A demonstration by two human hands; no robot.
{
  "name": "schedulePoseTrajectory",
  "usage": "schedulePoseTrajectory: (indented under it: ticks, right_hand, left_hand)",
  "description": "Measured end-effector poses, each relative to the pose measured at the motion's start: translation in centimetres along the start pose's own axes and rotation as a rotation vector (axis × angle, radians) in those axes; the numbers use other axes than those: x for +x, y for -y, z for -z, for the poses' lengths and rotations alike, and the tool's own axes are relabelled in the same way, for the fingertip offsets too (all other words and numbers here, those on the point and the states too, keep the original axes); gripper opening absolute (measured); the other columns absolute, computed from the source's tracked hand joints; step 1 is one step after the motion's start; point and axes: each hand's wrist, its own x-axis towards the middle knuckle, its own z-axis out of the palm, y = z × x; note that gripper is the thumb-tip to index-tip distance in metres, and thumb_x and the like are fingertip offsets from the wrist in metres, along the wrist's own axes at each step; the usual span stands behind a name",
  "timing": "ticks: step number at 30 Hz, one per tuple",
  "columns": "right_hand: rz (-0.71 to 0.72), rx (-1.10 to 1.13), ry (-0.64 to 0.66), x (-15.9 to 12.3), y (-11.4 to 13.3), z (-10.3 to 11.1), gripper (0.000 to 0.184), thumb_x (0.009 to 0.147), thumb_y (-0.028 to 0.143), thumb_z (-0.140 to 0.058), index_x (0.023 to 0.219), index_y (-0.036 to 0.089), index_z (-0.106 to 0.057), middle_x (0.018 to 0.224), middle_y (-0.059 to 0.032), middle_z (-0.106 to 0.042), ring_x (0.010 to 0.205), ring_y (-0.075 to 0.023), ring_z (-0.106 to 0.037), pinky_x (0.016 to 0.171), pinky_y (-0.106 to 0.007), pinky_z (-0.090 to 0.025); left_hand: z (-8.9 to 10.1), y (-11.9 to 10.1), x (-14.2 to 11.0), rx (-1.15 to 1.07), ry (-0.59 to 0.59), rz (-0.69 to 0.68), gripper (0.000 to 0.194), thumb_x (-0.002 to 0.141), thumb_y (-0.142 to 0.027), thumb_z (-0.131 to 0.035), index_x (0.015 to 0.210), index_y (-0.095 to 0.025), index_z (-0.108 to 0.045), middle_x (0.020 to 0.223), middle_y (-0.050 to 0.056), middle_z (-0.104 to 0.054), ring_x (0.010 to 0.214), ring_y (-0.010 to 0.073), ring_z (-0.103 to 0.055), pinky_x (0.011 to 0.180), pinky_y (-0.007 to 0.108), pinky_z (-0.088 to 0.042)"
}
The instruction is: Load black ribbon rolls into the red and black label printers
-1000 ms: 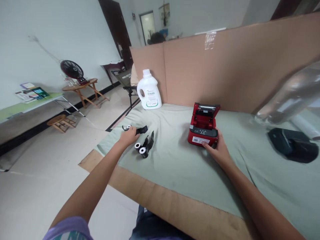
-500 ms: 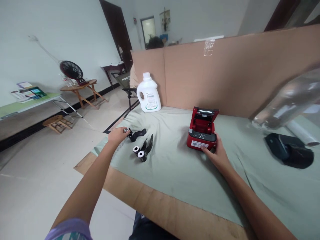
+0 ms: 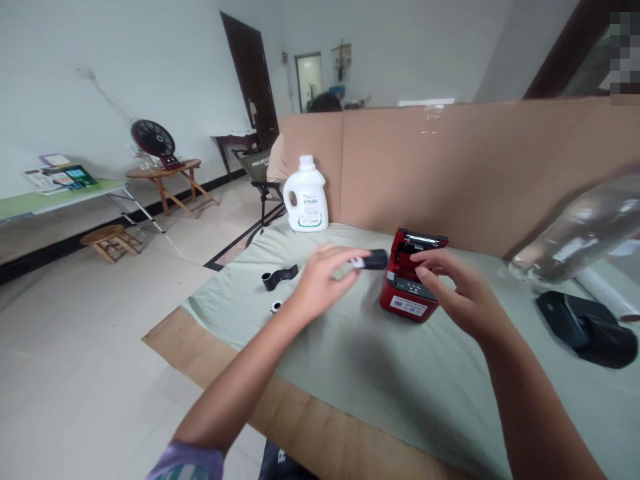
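Note:
My left hand (image 3: 320,280) is closed around one end of a small black paper roll (image 3: 375,259) with a white end, held above the cloth just left of the printer. The red receipt printer (image 3: 400,303) stands on the cloth with its lid raised and its inside exposed. Over the printer's right side, my right hand (image 3: 465,293) has its fingers apart and holds nothing; I cannot tell if it touches the printer. Left of my left hand, another black roll (image 3: 271,281) lies with its tail unrolled. A white-ended roll (image 3: 276,306) is partly hidden behind my left forearm.
A white jug (image 3: 307,200) stands at the back left against a cardboard screen (image 3: 380,167). To the right lie a black device (image 3: 565,320), a white tube (image 3: 613,293) and clear plastic wrapping (image 3: 565,247). The pale green cloth (image 3: 350,400) ends near a wooden board edge (image 3: 300,413).
My left hand has lifted a black roll off the cloth and carried it right, near the printer. My right hand has let go of the printer's side and risen over it.

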Motion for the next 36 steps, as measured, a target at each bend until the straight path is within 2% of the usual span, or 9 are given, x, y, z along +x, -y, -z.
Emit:
schedulePoseTrajectory:
  ticks: [5,10,14,19,23,26,29,32,36]
  right_hand:
    - [-0.063,0.142,0.160,2.5,-0.7,1.5,0.034,0.094,0.053,-0.063,0.110,0.027,-0.077,0.103,-0.0073,-0.076,0.089,-0.0250,-0.072,0.075,-0.038,-0.061]
    - [-0.201,0.239,0.369,1.6,-2.6,2.6,0.042,0.096,0.054,-0.061,0.125,0.027,-0.073,0.117,-0.0075,-0.076,0.114,-0.0297,-0.069,0.097,-0.044,-0.059]
    - [-0.240,0.262,0.481,1.4,-3.0,2.9,0.042,0.096,0.055,-0.061,0.127,0.030,-0.072,0.119,-0.0051,-0.075,0.113,-0.0294,-0.068,0.093,-0.042,-0.060]
    - [-0.300,0.269,0.346,1.7,-3.8,2.3,0.040,0.095,0.050,-0.059,0.129,0.031,-0.068,0.118,-0.0048,-0.072,0.111,-0.0285,-0.065,0.091,-0.042,-0.058]
    - [-0.346,0.220,0.245,1.8,-4.1,1.7,0.037,0.097,0.045,-0.055,0.129,0.032,-0.066,0.122,-0.0040,-0.067,0.113,-0.0260,-0.061,0.098,-0.041,-0.051]
    - [-0.386,0.207,0.237,1.9,-4.2,1.5,0.040,0.095,0.044,-0.056,0.133,0.030,-0.062,0.119,-0.0052,-0.065,0.110,-0.0257,-0.060,0.095,-0.041,-0.050]
    - [-0.399,0.251,0.252,1.9,-4.4,1.4,0.044,0.092,0.041,-0.060,0.135,0.031,-0.060,0.120,-0.0052,-0.063,0.108,-0.0249,-0.060,0.092,-0.039,-0.051]
    - [-0.371,0.292,0.232,2.1,-5.0,1.3,0.046,0.089,0.037,-0.062,0.134,0.031,-0.059,0.118,-0.0046,-0.064,0.105,-0.0239,-0.062,0.088,-0.038,-0.052]
    - [-0.300,0.152,0.093,2.7,-6.7,0.8,0.034,0.084,0.030,-0.062,0.117,0.026,-0.065,0.113,-0.0063,-0.069,0.105,-0.0261,-0.063,0.089,-0.042,-0.052]
  left_hand:
    - [-5.3,-3.1,2.8,-0.060,0.140,-0.145,0.041,0.092,-0.011,-0.056,0.123,-0.034,-0.071,0.126,-0.002,-0.073,0.104,0.0225,-0.064,0.095,0.041,-0.045]
    - [-7.4,-1.8,3.0,-0.183,0.220,-0.129,0.044,0.093,-0.011,-0.055,0.126,-0.035,-0.070,0.121,-0.001,-0.075,0.104,0.0209,-0.065,0.096,0.039,-0.045]
    - [-8.6,-0.9,2.6,-0.296,0.233,0.025,0.043,0.092,-0.015,-0.059,0.130,-0.032,-0.069,0.107,0.001,-0.077,0.094,0.0184,-0.066,0.090,0.034,-0.049]
    - [-9.3,-1.2,2.4,-0.472,0.297,0.330,0.050,0.089,-0.027,-0.067,0.138,-0.026,-0.062,0.086,-0.001,-0.073,0.075,0.0144,-0.064,0.071,0.025,-0.048]
    - [-9.0,-1.9,2.3,-0.606,0.400,0.472,0.055,0.087,-0.036,-0.070,0.137,-0.021,-0.057,0.072,-0.003,-0.068,0.070,0.0141,-0.064,0.071,0.025,-0.046]
    - [-8.8,-2.2,2.2,-0.654,0.454,0.561,0.043,0.087,-0.036,-0.069,0.124,-0.019,-0.058,0.069,-0.003,-0.067,0.068,0.0152,-0.064,0.066,0.025,-0.044]
    - [-8.9,-2.0,2.0,-0.621,0.531,0.563,0.026,0.085,-0.042,-0.068,0.093,-0.018,-0.062,0.062,-0.005,-0.055,0.058,0.0122,-0.051,0.056,0.025,-0.033]
    - [-9.6,-1.7,1.4,-0.602,0.672,0.534,0.038,0.084,-0.046,-0.067,0.064,-0.017,-0.053,0.059,-0.005,-0.042,0.056,0.0103,-0.037,0.055,0.027,-0.024]
    - [-10.8,-1.3,0.6,-0.703,0.773,0.570,0.035,0.081,-0.042,-0.067,0.060,-0.016,-0.055,0.063,-0.003,-0.047,0.061,0.0113,-0.039,0.058,0.027,-0.026]
